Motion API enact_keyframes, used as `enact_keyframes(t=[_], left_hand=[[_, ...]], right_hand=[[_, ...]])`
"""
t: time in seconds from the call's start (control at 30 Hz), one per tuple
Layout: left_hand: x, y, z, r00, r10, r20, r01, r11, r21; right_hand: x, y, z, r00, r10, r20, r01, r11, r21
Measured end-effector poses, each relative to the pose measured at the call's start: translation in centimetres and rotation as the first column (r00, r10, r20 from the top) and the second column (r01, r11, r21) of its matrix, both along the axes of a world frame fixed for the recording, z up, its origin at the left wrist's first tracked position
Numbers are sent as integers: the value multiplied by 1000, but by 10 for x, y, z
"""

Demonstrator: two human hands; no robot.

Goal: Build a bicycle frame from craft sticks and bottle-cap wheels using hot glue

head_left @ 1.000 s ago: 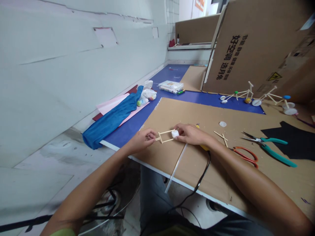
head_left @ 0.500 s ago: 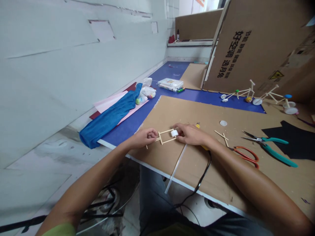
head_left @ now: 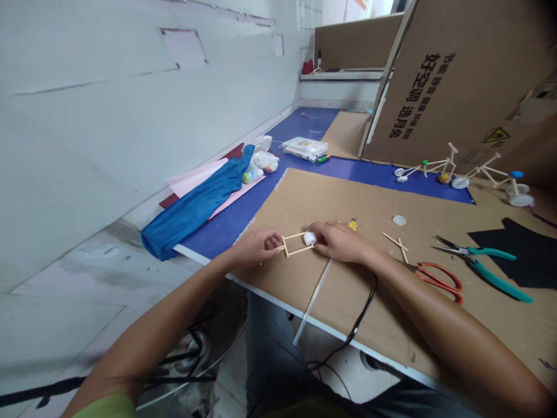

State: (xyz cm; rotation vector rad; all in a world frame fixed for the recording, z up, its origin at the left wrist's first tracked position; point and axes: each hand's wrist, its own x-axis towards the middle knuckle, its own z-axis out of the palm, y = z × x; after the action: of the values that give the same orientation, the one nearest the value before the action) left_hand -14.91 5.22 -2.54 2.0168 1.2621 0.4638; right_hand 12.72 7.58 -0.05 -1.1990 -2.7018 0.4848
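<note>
- Pale wooden sticks form a narrow stick frame (head_left: 300,251) at the centre of the picture, with a white wheel (head_left: 310,238) set between the two long sticks at its right end.
- Left hand (head_left: 256,247), left of centre: fingers curled in, thumb pressed against them, gripping the thin sticks at the frame's left end.
- Right hand (head_left: 342,240), just right of centre: partly closed, thumb and forefinger bent around the frame's right end, close about the wheel; whether they press on the wheel itself, I cannot tell.
- Clear rod (head_left: 310,303), lower centre: runs from beneath the right hand past the near edge of the cardboard-covered surface (head_left: 278,209).
- Orange-handled scissors (head_left: 446,269), right of the frame's middle, near the right forearm.
- Teal-handled pliers (head_left: 496,283), farther right, their jaws apart.
- Two loose sticks (head_left: 401,244), crossed, above the scissors.
</note>
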Motion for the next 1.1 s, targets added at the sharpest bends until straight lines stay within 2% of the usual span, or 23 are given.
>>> enact_keyframes(t=[0.33,0.47,0.53,0.63,0.7,0.8,0.9,1.0,1.1], left_hand=[[-6,-8,-9,993,28,-115,-4,980,201],[-17,-23,-5,991,50,-125,-11,956,294],[-25,-35,-5,989,85,-119,-42,945,323],[-38,-51,-13,982,150,-118,-99,928,358],[-46,-57,-21,979,178,-103,-125,912,390],[-52,-61,-34,978,198,-63,-151,887,436],[-52,-60,-41,978,206,-42,-163,867,472],[-52,-60,-42,978,204,-43,-158,858,489],[-50,-60,-41,976,213,-46,-165,860,482]], right_hand=[[-5,-5,4,998,-6,61,3,999,36],[-2,-6,10,997,-23,74,19,998,59],[8,-9,15,994,-77,71,69,992,103],[34,-19,18,971,-232,51,221,961,165],[53,-32,15,928,-366,66,349,918,191],[73,-54,5,871,-469,149,441,878,189],[76,-69,-5,816,-533,225,508,846,162],[70,-70,-10,749,-601,280,589,797,137],[67,-64,-11,746,-609,270,607,788,101]])
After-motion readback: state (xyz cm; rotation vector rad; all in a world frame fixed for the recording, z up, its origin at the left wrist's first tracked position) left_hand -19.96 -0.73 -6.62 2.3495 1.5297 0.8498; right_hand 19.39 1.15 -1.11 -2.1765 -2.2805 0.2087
